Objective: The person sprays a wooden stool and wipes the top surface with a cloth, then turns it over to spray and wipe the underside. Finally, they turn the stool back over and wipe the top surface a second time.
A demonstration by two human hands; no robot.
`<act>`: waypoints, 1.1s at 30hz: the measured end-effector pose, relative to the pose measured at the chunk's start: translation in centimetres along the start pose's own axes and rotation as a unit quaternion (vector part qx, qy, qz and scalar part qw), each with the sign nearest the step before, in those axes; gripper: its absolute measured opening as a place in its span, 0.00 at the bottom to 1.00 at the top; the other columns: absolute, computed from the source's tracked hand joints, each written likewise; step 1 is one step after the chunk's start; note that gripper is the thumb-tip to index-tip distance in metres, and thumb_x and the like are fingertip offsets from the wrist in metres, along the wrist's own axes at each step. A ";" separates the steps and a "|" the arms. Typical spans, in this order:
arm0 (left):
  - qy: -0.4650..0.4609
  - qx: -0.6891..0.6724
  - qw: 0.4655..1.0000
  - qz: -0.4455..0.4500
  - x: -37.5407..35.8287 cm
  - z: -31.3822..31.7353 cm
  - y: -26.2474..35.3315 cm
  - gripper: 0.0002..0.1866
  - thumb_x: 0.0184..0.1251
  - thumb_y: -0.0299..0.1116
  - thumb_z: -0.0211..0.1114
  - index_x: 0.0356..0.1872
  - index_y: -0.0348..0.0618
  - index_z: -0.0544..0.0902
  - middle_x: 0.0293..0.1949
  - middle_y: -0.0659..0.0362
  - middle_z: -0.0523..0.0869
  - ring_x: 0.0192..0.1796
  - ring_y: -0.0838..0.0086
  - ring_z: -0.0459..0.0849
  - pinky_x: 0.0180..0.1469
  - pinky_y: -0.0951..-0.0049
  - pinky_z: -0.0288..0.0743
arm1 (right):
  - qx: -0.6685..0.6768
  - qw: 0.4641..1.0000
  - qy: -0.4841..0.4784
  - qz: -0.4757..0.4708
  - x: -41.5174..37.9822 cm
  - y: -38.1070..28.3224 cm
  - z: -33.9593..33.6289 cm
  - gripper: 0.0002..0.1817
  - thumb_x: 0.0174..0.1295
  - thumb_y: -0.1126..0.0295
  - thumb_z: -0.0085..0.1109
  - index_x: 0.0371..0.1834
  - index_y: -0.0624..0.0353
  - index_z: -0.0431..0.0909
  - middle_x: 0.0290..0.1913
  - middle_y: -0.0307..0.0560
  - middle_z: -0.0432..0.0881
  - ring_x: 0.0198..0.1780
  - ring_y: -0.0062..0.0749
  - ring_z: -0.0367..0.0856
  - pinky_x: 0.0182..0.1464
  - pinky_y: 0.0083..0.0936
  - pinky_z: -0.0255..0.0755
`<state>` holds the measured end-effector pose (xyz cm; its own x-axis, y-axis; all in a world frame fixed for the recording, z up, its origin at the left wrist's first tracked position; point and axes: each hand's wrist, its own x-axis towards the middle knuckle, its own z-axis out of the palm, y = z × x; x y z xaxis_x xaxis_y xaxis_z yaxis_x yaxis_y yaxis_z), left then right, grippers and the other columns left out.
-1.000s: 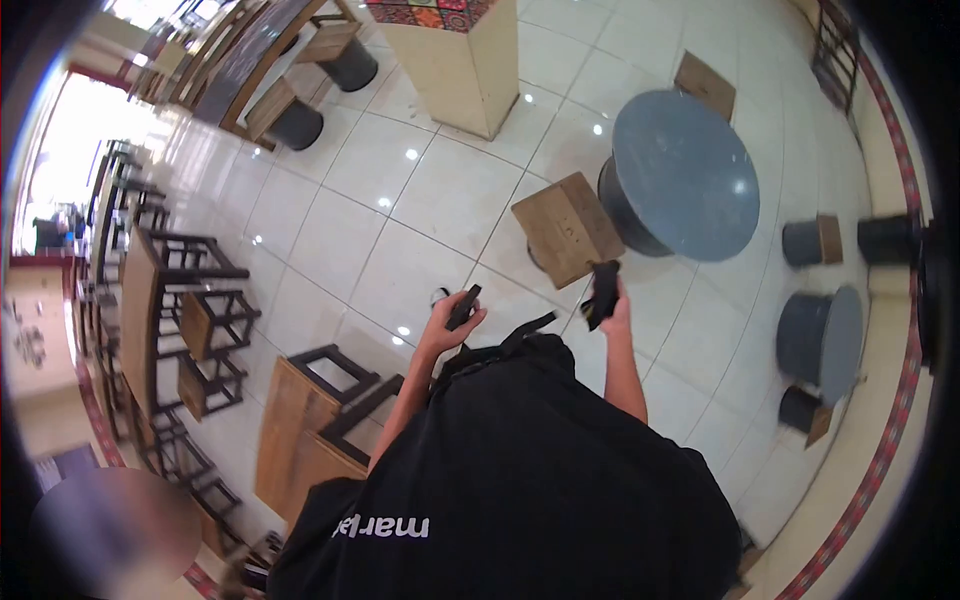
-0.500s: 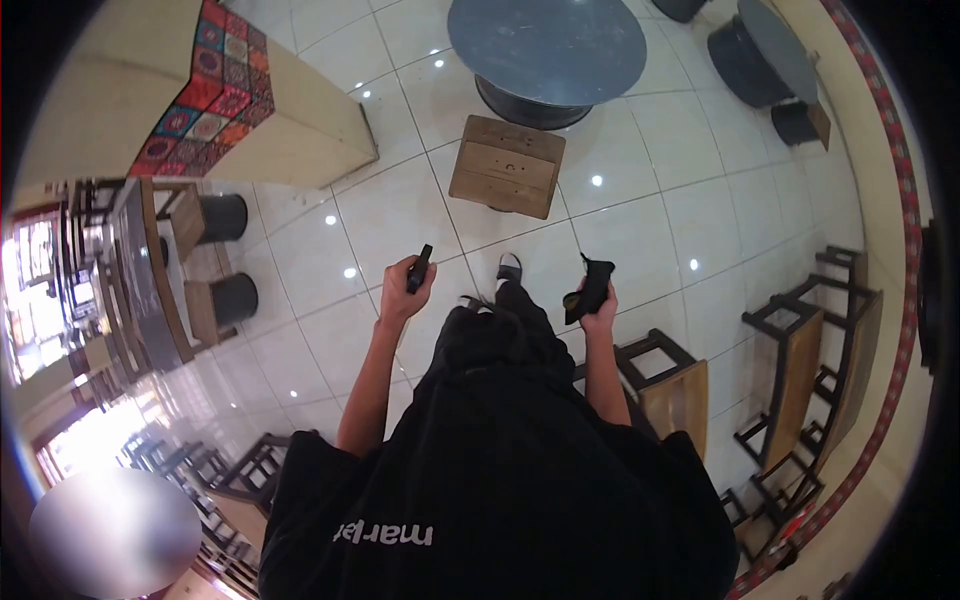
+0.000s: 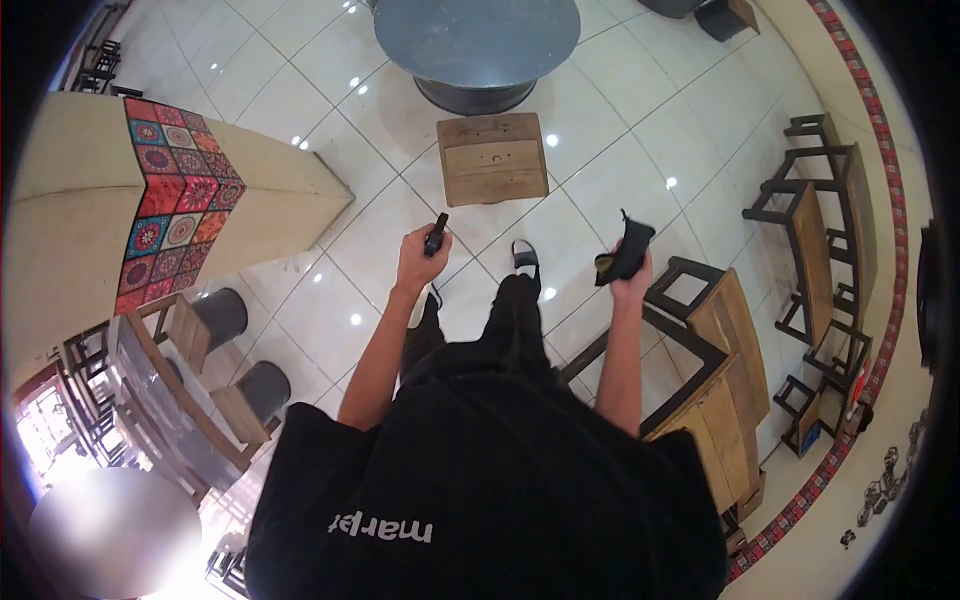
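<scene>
Out in front of my body on the left, my left hand [image 3: 424, 258] is closed around a small black handheld object [image 3: 436, 235], whose narrow end points up and away from me. Farther right, my right hand [image 3: 631, 278] grips a black pouch-like item [image 3: 627, 250] with a yellowish patch showing at its opening. The two hands are well apart, both over the tiled floor. Between and beyond them is a square wooden stool top [image 3: 493, 158].
Behind the stool is a round grey table [image 3: 478, 38]. A pillar [image 3: 285, 190] with patterned tiles stands left, above drum stools [image 3: 218, 318] and a long table [image 3: 165, 395]. Wooden benches [image 3: 725, 350] are close on my right, with more benches [image 3: 812, 265] along the wall.
The view has turned and moved forward; the pillar and right-hand benches appear larger. My feet have shifted in a step. Both hands keep their items, the right one now farther right and higher in view.
</scene>
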<state>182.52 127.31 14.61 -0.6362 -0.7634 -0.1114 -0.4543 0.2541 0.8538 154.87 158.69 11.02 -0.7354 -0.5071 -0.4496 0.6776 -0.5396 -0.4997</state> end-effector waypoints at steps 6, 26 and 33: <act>-0.076 0.040 0.996 0.030 0.2 -5.2 -0.5 0.12 0.61 0.34 0.69 0.28 0.33 0.81 0.16 0.50 0.74 0.19 0.64 0.72 0.26 0.65 0.67 | 0.195 0.969 0.125 -0.082 -8.1 11.3 4.5 0.18 0.70 0.60 0.41 0.46 0.62 0.78 0.40 0.54 0.83 0.37 0.39 0.81 0.43 0.32 0.78; -0.161 0.040 0.986 -0.003 5.5 -2.3 -2.3 0.11 0.60 0.36 0.70 0.34 0.38 0.84 0.25 0.50 0.84 0.28 0.60 0.82 0.35 0.68 0.75 | 0.066 0.994 0.091 0.002 -1.1 13.7 1.0 0.22 0.73 0.56 0.40 0.51 0.60 0.78 0.39 0.52 0.84 0.37 0.40 0.82 0.40 0.34 0.78; -0.125 -0.020 0.992 0.027 9.7 7.2 -11.6 0.11 0.61 0.35 0.68 0.30 0.36 0.82 0.20 0.49 0.78 0.22 0.59 0.76 0.28 0.65 0.69 | 0.086 0.969 0.198 -0.120 8.1 15.0 -5.7 0.20 0.71 0.54 0.44 0.48 0.58 0.79 0.38 0.49 0.84 0.36 0.38 0.82 0.39 0.32 0.77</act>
<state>177.06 121.23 -0.04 -0.7955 -0.5773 -0.1839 -0.3940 0.2623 0.8809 159.07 150.30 -4.30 -0.7955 -0.0738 -0.6014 0.4529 -0.7317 -0.5094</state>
